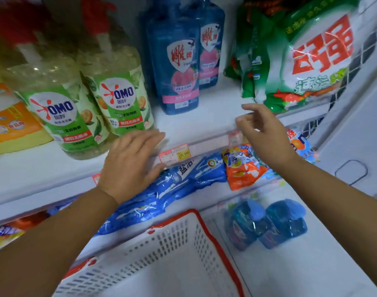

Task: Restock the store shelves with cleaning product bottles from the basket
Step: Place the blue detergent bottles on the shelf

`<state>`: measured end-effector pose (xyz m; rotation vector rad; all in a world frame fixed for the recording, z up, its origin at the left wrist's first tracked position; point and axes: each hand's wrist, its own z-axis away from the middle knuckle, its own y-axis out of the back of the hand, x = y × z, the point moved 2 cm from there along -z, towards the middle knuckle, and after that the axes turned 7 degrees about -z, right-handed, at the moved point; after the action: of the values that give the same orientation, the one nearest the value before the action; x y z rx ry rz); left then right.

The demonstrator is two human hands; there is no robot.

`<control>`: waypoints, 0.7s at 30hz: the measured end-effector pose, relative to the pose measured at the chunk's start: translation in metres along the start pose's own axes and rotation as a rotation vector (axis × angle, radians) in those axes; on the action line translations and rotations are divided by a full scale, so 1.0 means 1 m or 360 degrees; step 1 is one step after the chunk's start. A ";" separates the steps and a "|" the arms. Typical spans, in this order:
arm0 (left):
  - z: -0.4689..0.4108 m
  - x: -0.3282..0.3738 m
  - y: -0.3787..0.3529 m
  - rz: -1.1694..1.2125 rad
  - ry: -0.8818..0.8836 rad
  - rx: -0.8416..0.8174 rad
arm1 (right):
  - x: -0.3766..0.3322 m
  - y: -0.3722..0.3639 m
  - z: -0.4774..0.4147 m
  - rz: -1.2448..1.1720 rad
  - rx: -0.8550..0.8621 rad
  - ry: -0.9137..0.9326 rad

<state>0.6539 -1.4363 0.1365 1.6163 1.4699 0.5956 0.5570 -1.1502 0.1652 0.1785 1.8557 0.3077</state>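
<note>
Evidently both hands are free. The left hand [129,163] lies palm down, fingers straight and together, over the front edge of the white metal shelf [204,116], just in front of two clear, yellowish plastic OMO pump bottles [119,97] with green labels and red pump heads. The right hand [266,136] hovers above the same edge further right, its fingers loosely curled and gripping nothing. The OMO pump bottles stand upright side by side near the shelf's front left. Two tall translucent blue bottles [176,67] with pink labels stand toward the middle, one behind the other, with bare shelf between them and the green-and-white detergent bag [307,61] at the right end. The white perforated plastic basket [213,236] with a red rim sits below the forearms. The part of it in view holds no bottle, though its near end is cut off, so one may lie there unseen. Full of liquid, such bottles are probably heavy and stiff-walled, with smooth sides that may slip. The sound grip is round the body below the shoulder, with the base supported, not by the thin pump neck. Both forearms reach forward and upward from the lower corners, wrists roughly straight.
</note>
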 end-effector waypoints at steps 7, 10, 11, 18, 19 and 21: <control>0.060 0.125 -0.054 0.0555 -0.0009 -0.0378 | 0.122 0.027 0.107 0.0106 -0.0162 -0.0668; 0.093 0.155 -0.093 0.0460 -0.0007 -0.0790 | 0.163 0.021 0.138 0.0291 -0.0282 -0.0840; 0.103 0.160 -0.103 0.0446 0.0012 -0.0882 | 0.175 0.019 0.145 0.0311 -0.0306 -0.0876; 0.129 0.165 -0.124 0.0468 0.0078 -0.1154 | 0.216 -0.005 0.168 0.0546 -0.0251 -0.1036; 0.128 0.165 -0.123 0.0485 0.0091 -0.1167 | 0.219 -0.010 0.171 0.0579 -0.0190 -0.1018; 0.125 0.165 -0.119 0.0500 0.0108 -0.1186 | 0.221 -0.015 0.173 0.0601 -0.0087 -0.0967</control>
<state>0.7206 -1.3171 -0.0593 1.2253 0.8664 1.2164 0.6559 -1.0822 -0.0893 0.5273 1.2030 0.5008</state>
